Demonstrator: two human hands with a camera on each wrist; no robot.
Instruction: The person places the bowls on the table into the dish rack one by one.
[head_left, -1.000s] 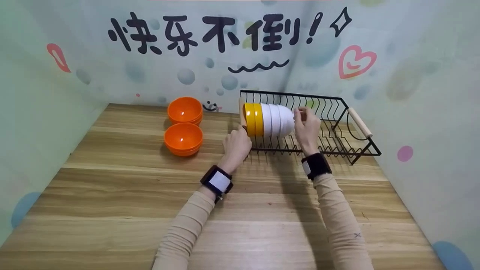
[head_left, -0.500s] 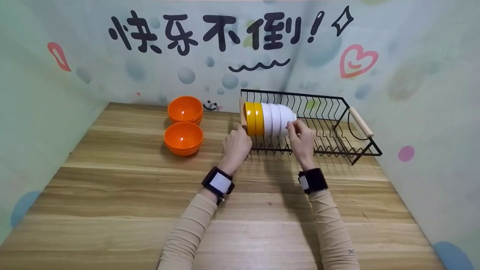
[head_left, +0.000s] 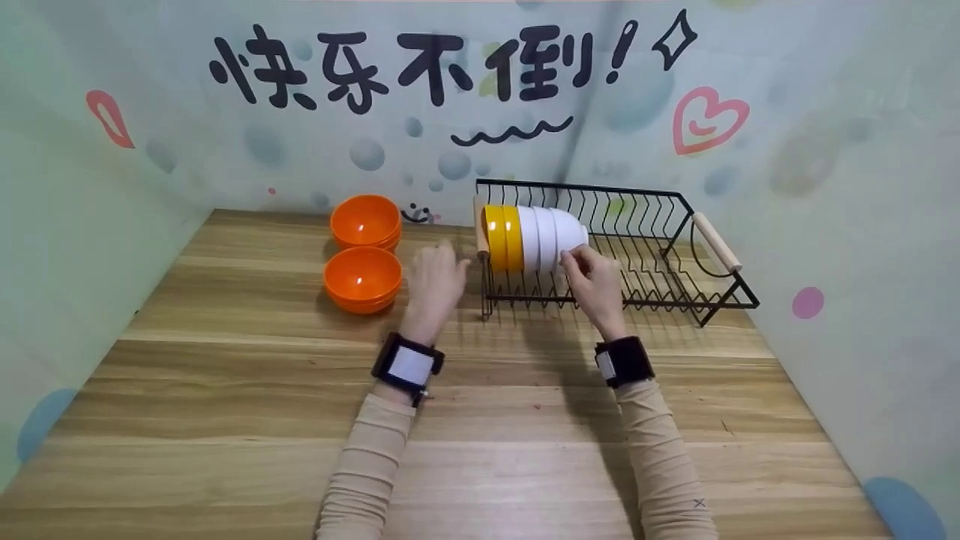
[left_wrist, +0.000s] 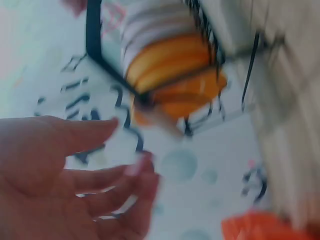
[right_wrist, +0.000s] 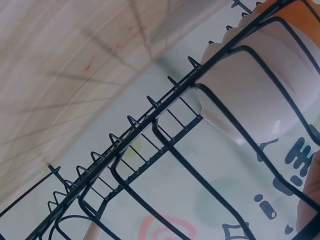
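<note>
**K:** Grip status: right hand [head_left: 595,283] has thumb and fingertips pinched at the lower front edge of the outermost white plastic bowl [head_left: 564,236] in the black wire dish rack [head_left: 720,300]. Looks like contact, but I can't tell how firm the hold is. Right wrist view shows only the white bowl's underside behind the wires.

**M:** And the left?

**K:** Left hand [head_left: 433,282] holds nothing. Fingers relaxed and slightly spread, hovering over the light wooden tabletop [head_left: 225,420], between the rack's left end and the nearer stack of orange plastic bowls [head_left: 363,279]. Left wrist view is blurred but shows a loose palm, nothing in it.

**M:** Where's the row sitting?

**K:** Left end of the rack, bowls on edge and nested: two yellow plastic bowls [head_left: 503,238] leftmost against the rack's wooden left handle [head_left: 480,225], then the white ones. Rims face left, bases point right.

**M:** So the axis?

**K:** Row's long axis runs left-right along the rack. The free end is the right one, exactly where the right hand sits. Rest of the rack to the right is bare wire up to the wooden right handle [head_left: 716,241].

**M:** Nearer hand?

**K:** Right for the white bowl, clearly. Left is closer to the orange bowls; second orange stack [head_left: 366,222] sits behind the first, near the wall.
</note>
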